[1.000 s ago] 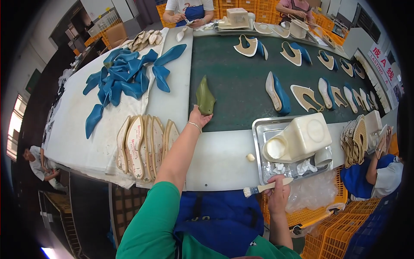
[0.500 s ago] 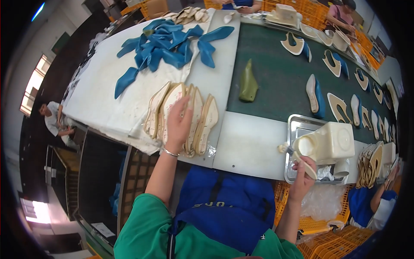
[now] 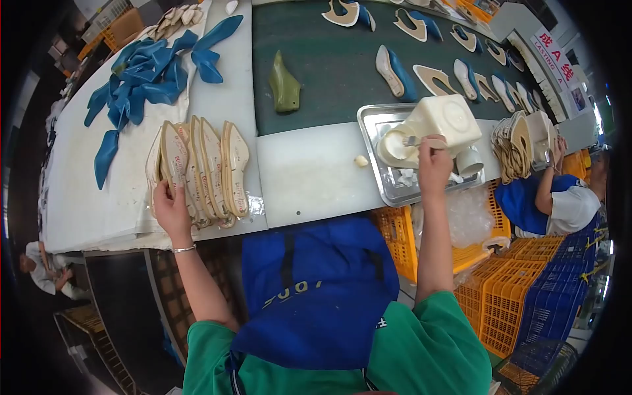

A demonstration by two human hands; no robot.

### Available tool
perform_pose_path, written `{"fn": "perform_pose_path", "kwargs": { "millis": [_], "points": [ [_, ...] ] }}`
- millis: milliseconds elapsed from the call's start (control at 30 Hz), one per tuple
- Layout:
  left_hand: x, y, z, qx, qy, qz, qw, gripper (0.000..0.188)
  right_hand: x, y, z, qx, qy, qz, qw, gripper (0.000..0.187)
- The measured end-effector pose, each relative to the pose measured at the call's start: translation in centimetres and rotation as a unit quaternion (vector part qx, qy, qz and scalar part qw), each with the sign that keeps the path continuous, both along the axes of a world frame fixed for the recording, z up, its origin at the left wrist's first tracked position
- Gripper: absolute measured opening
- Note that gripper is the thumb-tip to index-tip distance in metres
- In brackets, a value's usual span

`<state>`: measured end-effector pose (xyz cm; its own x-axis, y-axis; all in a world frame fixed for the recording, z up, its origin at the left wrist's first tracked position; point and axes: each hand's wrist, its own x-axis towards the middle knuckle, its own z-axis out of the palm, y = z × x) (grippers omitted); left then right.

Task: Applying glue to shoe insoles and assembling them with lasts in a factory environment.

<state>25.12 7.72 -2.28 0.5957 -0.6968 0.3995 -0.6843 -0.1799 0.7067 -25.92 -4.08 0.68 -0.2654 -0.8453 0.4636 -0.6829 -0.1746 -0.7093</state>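
A row of long tan shoe insoles stands stacked on the white work surface at the left. My left hand has its thumb and fingers closed on the lower end of an insole at the row's left side. At the right, my right hand grips the pale flat handle of a brush. Its bristles are at the round mouth of a cream plastic container, where white paste shows. That container lies in a metal tray.
Blue shoe lasts lie heaped at the far left. One green last stands on the dark green belt, with blue lasts and cut pieces farther right. A whitish lump sits beside the tray. Orange crates and a co-worker are at the right.
My left hand has come down from above the insoles to the lower end of one. My right hand has brought the brush to the container's mouth. The whole view has shifted rightward.
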Motion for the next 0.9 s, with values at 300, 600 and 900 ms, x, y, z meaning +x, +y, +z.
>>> {"fn": "perform_pose_path", "kwargs": {
  "millis": [300, 600, 900],
  "points": [
    [-6.3, -0.4, 4.6, -0.245, 0.519, -0.233, 0.785, 0.031, -0.4, -0.9, -3.5, 0.069, 0.060, 0.012, 0.996, 0.018],
    [-17.5, -0.9, 3.1, -0.080, 0.746, -0.319, 0.579, 0.047, -0.2, 1.1, -3.8, 0.059, -0.272, 0.032, 0.960, 0.017],
    [-20.5, -1.0, 0.6, 0.016, 0.729, -0.384, 0.566, 0.049, 1.2, 4.5, 0.3, 0.010, -0.315, 0.068, 0.947, 0.017]
  ]
}}
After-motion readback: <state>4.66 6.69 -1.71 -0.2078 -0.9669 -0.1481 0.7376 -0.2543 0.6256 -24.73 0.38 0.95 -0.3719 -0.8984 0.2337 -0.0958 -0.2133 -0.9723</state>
